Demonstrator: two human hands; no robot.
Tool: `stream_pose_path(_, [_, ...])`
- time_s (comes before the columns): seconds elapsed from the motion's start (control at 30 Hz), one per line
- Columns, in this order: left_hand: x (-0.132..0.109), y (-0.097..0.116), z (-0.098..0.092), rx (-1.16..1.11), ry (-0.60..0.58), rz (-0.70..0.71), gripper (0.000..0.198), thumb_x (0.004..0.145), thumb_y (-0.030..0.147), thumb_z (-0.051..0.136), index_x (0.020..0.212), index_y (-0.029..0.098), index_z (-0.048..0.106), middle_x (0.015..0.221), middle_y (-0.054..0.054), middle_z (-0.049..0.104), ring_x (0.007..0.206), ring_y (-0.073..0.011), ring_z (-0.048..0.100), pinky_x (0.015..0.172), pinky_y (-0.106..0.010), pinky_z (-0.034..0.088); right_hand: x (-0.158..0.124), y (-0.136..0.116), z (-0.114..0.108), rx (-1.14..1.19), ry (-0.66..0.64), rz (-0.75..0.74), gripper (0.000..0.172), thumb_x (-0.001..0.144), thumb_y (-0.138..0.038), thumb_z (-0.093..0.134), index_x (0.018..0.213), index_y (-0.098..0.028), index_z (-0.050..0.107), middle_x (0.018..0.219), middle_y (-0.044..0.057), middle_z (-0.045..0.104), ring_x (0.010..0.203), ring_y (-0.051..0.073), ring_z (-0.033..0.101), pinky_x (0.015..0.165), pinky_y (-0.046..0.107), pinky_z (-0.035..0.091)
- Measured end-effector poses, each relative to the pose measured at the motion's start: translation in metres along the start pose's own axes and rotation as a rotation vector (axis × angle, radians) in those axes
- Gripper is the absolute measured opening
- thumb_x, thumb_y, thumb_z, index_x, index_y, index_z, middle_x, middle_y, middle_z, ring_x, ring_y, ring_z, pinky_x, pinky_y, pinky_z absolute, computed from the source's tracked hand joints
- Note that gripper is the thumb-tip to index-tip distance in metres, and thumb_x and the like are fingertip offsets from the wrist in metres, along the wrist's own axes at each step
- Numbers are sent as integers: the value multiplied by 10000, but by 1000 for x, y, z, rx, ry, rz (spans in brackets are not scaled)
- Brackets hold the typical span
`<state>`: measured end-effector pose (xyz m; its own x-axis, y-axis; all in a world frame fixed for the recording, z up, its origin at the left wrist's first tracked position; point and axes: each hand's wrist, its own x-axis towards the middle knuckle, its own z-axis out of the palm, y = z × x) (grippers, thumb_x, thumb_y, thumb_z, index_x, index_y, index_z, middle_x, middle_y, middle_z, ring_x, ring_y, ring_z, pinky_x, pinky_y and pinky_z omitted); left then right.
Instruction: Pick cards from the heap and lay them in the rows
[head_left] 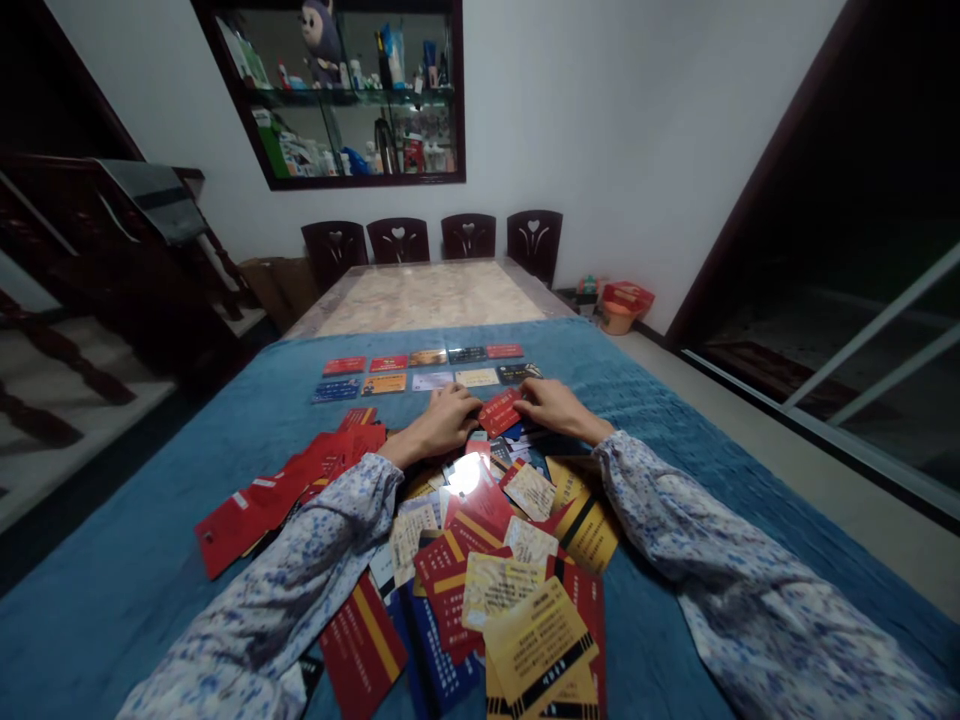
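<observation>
Both my hands meet over a blue cloth (150, 560) on the table. My left hand (444, 418) and my right hand (553, 406) pinch the two ends of a red card (499, 411), fingers closed on it. Just beyond it lie two neat rows of cards (427, 370), red, orange, white and dark ones. Under and around my forearms spreads a loose heap of cards (495, 580), red, yellow and blue, overlapping each other. A fan of red cards (285, 490) trails off to the left of the heap.
Past the cloth the bare marble tabletop (427, 295) runs to several dark chairs (465, 235) at the wall. A glass cabinet (345, 90) hangs above them. A red tub (626, 305) sits on the floor at right, wooden stairs (90, 300) rise at left.
</observation>
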<state>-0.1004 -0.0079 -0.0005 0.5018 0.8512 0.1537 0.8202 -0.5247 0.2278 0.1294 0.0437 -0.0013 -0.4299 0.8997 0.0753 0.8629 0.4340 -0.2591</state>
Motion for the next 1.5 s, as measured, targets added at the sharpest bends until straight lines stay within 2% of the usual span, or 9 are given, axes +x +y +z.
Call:
stream_pose_path(0.23, [5,5,3,-28,52,-50,244,932,205,541,1108,195,709,1131,-112,724,1122,-271,574,1010,-437,455,-1,-1,-3,-15,5,49,269,948,-389,611,1094,-197,729,1038,100,776,947,240,697,722,276,435])
stream_pose_path(0.4, [11,14,7,-57,92,-134,221,905,160,534,968,179,746,997,-109,760,1034,-266,652,965,-407,480,-1,-1,-3,-23,6,69,274,945,-394,618,1092,-188,725,1040,103,777,958,243,703,711,272,430])
stream_pose_path(0.53, [16,17,11,-108,131,-191,250,876,121,541,1001,169,751,1018,-106,778,1052,-268,683,966,-405,503,-2,1,-3,23,5,47,279,950,-362,615,1143,-175,688,1008,91,777,915,231,702,718,276,436])
stream_pose_path(0.63, [18,18,10,-138,131,-223,266,858,106,555,1030,165,749,1072,-109,784,1070,-272,697,959,-403,520,-3,6,-4,61,6,-57,385,910,-301,668,1266,-164,617,1059,92,759,948,234,694,785,293,461])
stream_pose_path(0.77, [19,19,9,-142,134,-240,253,853,112,577,1025,174,751,1076,-106,788,1085,-275,700,974,-409,527,-3,12,-5,36,-10,-270,681,750,-251,827,1366,-175,548,1323,144,639,1190,285,619,925,338,482])
stream_pose_path(0.83, [20,18,10,-145,134,-240,252,854,105,574,1018,173,753,1075,-109,788,1091,-278,698,980,-414,526,-3,15,-6,-4,-18,-305,740,727,-235,843,1395,-168,530,1378,166,583,1251,310,576,958,365,482])
stream_pose_path(1.17, [23,16,11,-113,114,-183,232,857,108,563,973,167,755,1020,-105,778,1056,-269,691,959,-406,506,-6,21,-17,-96,-17,-399,487,824,-173,730,1299,-157,621,1269,158,609,1151,284,575,923,379,484])
stream_pose_path(1.33, [21,18,10,-44,87,-179,211,885,150,546,940,171,749,1068,-128,756,1106,-301,644,999,-467,461,-7,23,-20,-67,-7,-435,442,802,-163,747,1234,-150,660,1245,157,623,1166,292,572,958,397,484])
stream_pose_path(1.5, [18,19,12,47,63,-149,204,891,271,613,1032,177,727,1122,-138,710,1173,-326,570,1021,-506,429,-6,29,-21,-5,-9,-449,411,771,-165,758,1177,-147,696,1252,150,642,1184,296,584,989,393,475])
